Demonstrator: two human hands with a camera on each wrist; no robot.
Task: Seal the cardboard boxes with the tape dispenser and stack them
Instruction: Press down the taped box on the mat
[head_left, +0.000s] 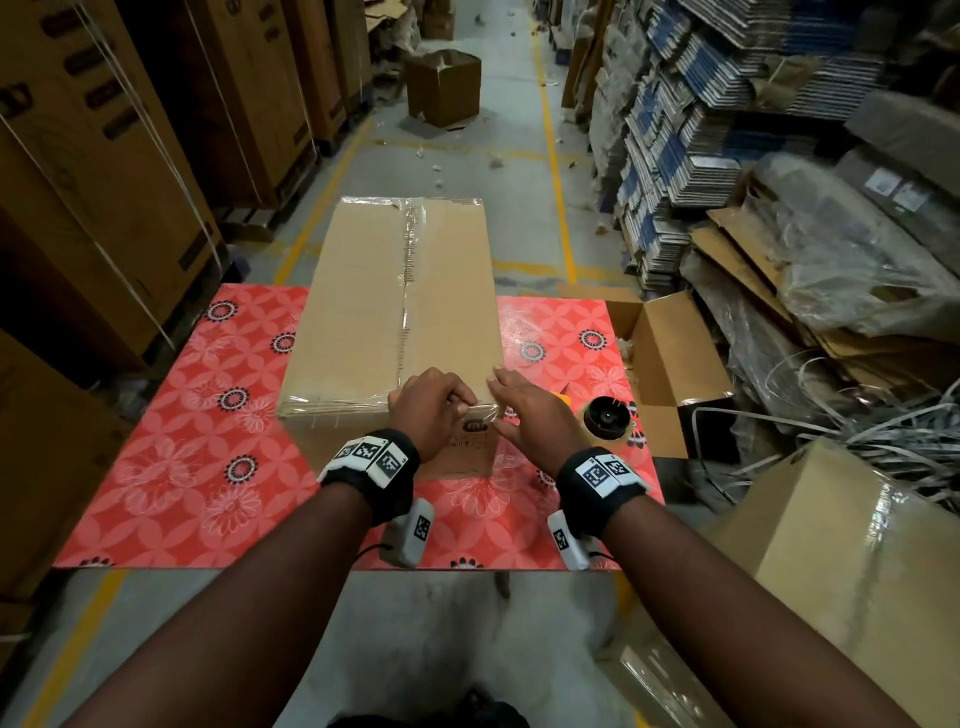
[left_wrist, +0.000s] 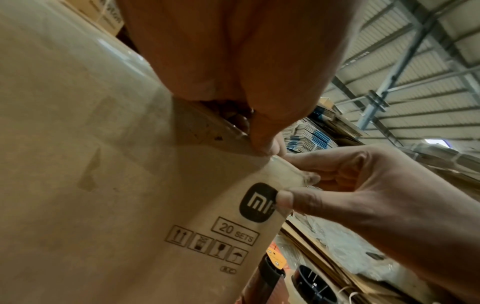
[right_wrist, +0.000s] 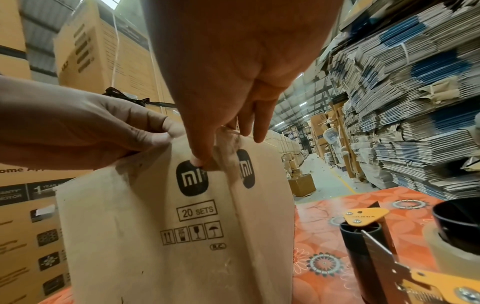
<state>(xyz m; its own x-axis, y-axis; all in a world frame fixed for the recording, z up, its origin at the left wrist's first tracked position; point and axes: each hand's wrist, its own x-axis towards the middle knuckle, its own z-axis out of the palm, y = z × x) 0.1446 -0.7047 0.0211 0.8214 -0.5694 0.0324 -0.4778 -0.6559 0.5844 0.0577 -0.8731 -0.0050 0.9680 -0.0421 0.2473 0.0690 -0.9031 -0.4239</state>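
A closed brown cardboard box (head_left: 395, 301) lies on the red floral table (head_left: 156, 467), with clear tape (head_left: 408, 270) along its top seam. My left hand (head_left: 441, 402) curls over the box's near top edge, thumb on the front face (left_wrist: 103, 185). My right hand (head_left: 511, 402) lies around the near right corner, its fingers extended and its thumb (left_wrist: 283, 199) on the printed black logo, pressing a clear tape end flat. In the right wrist view the thumb (right_wrist: 197, 160) touches the logo. The yellow and black tape dispenser (head_left: 608, 421) lies on the table right of the box, untouched.
An open cardboard box (head_left: 670, 358) stands at the table's right edge. A taped box (head_left: 841, 561) sits low at the right. Tall cartons (head_left: 104, 156) line the left, flattened cardboard stacks (head_left: 701, 130) and loose straps (head_left: 857, 431) the right. Another open box (head_left: 441, 88) stands in the aisle.
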